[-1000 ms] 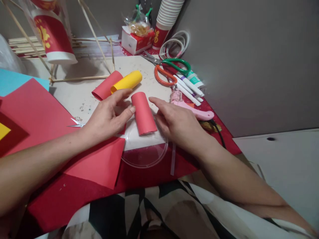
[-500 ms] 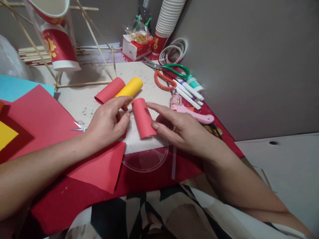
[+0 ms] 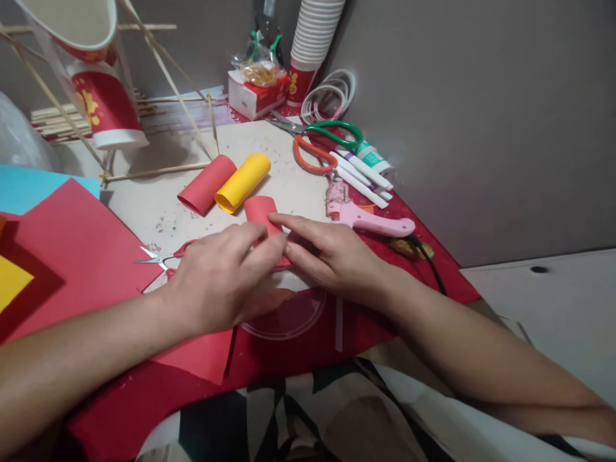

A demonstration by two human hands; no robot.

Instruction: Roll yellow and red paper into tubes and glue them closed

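Note:
A red paper tube (image 3: 260,208) lies in front of me, its near part hidden behind my fingers. My left hand (image 3: 226,276) is curled over its near left side, thumb and fingers closing on it. From the right, my right hand (image 3: 332,250) grips the tube, index finger along its top and thumb at its side. Just beyond lie a yellow paper tube (image 3: 243,183) and a second red tube (image 3: 206,184). Small red-handled scissors (image 3: 156,259) sit partly behind my left hand. Under my hands is a clear round lid (image 3: 283,335).
Red paper sheets (image 3: 86,250) and a blue sheet (image 3: 38,186) spread at left. A stick frame (image 3: 158,172) with paper cups (image 3: 106,96) stands behind. Large scissors (image 3: 312,154), white pens (image 3: 359,179), a pink glue gun (image 3: 375,221) and stacked cups (image 3: 312,38) are at right.
My left hand has moved right and down onto the tube, covering its near part. The small scissors' red handles have come into sight. The view has shifted slightly.

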